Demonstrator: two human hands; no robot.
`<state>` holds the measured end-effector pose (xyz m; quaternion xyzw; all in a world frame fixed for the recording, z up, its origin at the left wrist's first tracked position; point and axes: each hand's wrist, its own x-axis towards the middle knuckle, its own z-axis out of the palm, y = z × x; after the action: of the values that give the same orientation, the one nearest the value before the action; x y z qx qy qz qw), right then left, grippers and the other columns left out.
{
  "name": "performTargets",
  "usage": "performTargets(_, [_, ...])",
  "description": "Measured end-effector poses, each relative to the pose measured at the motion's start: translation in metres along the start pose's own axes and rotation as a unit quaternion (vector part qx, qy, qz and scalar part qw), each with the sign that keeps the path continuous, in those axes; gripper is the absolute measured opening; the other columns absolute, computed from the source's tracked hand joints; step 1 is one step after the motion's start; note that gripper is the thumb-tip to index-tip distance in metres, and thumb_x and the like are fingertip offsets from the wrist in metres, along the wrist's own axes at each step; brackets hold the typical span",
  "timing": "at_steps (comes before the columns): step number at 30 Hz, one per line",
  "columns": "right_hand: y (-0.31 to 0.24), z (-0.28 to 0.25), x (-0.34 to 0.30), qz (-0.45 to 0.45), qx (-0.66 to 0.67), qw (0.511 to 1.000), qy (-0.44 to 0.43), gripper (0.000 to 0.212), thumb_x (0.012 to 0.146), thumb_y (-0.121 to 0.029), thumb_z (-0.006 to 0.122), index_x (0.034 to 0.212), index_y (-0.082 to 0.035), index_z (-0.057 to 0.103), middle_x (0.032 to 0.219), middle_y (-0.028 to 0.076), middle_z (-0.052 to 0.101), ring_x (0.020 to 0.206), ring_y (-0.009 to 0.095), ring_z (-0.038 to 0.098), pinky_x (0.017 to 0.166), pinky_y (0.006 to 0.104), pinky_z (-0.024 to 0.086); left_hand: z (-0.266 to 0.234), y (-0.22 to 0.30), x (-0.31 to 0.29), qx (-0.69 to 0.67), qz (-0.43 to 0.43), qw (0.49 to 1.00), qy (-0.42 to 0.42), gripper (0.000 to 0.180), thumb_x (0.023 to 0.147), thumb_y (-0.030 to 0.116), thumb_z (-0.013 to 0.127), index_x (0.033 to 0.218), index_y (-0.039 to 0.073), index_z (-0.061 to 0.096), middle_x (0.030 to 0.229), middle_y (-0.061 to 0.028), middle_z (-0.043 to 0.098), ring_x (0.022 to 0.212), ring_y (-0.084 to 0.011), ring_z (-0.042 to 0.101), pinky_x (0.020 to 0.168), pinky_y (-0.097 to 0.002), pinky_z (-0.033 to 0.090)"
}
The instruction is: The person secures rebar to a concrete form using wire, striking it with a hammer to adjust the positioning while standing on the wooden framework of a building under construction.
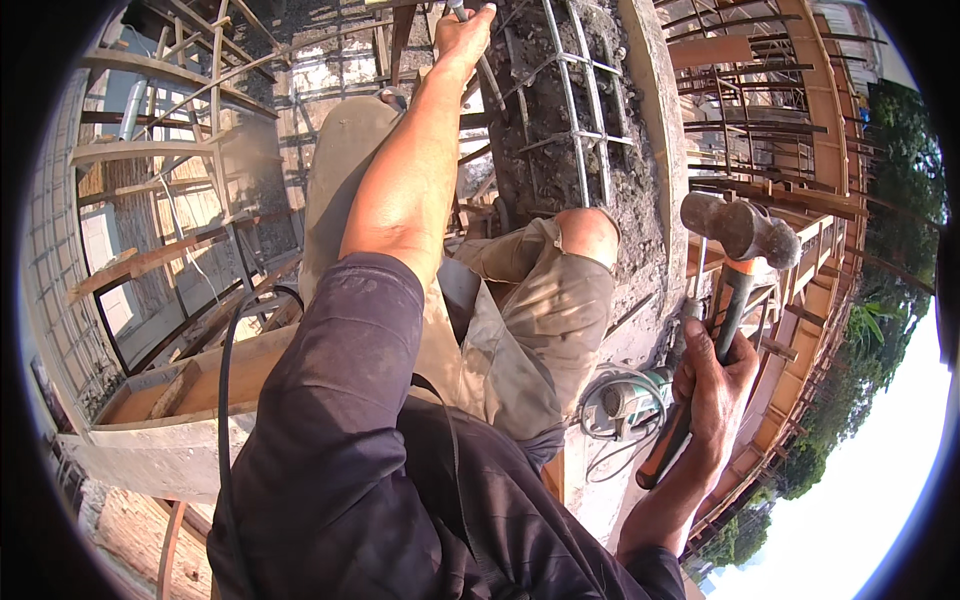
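My right hand [715, 385] is wrapped round the handle of a hammer [738, 295] with a heavy, worn metal head and a black-and-orange grip. The hammer is raised head-up at the right, clear of the concrete. Far ahead, at the end of my outstretched arm, my left hand [463, 38] is closed round a grey metal rod [490, 82]. The rod's upper end pokes out above the fist, and its lower end is hard to make out. Beside the left hand lies rough, broken concrete [545, 150] with exposed steel reinforcing bars [580, 100].
A green power tool [630, 398] with a coiled cable rests on the concrete near my right forearm. Timber formwork [800, 340] and many bars curve along the right. At the left, wooden scaffolding [215, 130] stands over a drop. A black cable [228, 400] hangs beside my left arm.
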<state>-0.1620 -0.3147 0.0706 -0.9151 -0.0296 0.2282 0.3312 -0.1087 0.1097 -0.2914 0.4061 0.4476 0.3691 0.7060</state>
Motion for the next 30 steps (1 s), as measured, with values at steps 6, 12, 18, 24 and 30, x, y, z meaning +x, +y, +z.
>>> performTargets(6, [0.058,-0.020,-0.021,0.052,0.066,0.996,0.041,0.029,0.095,-0.025,0.076,0.086,-0.007,0.056,0.059,-0.005,0.044,0.045,0.004,0.037,0.040,0.0234,0.029,0.015,0.002,-0.034,0.054,0.085,0.995,-0.008,0.036,0.091,0.035,0.076,0.071,0.008,0.061,0.064,0.0030,0.058,0.054,-0.0101,0.051,0.051,-0.0338,0.041])
performTargets(12, [0.079,-0.010,-0.028,0.072,0.058,0.996,-0.007,0.036,0.095,-0.031,0.077,0.088,0.000,0.062,0.063,-0.002,0.053,0.051,0.006,0.046,0.045,0.0240,0.034,0.044,0.023,-0.140,0.132,0.099,0.983,-0.076,0.052,0.096,0.045,0.071,0.062,0.009,0.054,0.057,0.0065,0.045,0.055,-0.0086,0.041,0.052,-0.0351,0.031])
performTargets(18, [0.043,0.019,-0.027,0.027,0.052,0.998,-0.034,0.027,0.095,-0.023,0.076,0.095,-0.001,0.061,0.058,-0.004,0.047,0.044,0.006,0.040,0.041,0.0247,0.030,0.035,0.072,-0.084,-0.020,0.129,0.986,0.106,0.051,0.097,0.049,0.068,0.082,0.000,0.065,0.076,-0.0032,0.061,0.072,-0.0161,0.052,0.065,-0.0385,0.044])
performTargets(24, [-0.013,0.056,-0.018,0.028,0.105,0.990,-0.088,0.029,0.096,-0.024,0.077,0.091,-0.001,0.060,0.063,-0.003,0.051,0.049,0.005,0.042,0.045,0.0229,0.030,0.029,0.031,-0.088,-0.076,0.162,0.983,0.043,0.065,0.098,0.051,0.067,0.055,0.007,0.046,0.051,0.0025,0.046,0.047,-0.0106,0.042,0.047,-0.0371,0.032])
performTargets(30, [-0.048,0.088,-0.014,-0.023,0.072,0.992,-0.096,0.028,0.096,-0.023,0.076,0.091,0.000,0.061,0.064,-0.003,0.051,0.049,0.005,0.043,0.045,0.0232,0.031,0.051,0.007,-0.147,0.030,0.157,0.986,-0.045,0.056,0.100,0.040,0.065,0.064,-0.002,0.059,0.050,-0.0075,0.044,0.051,-0.0126,0.041,0.048,-0.0377,0.035])
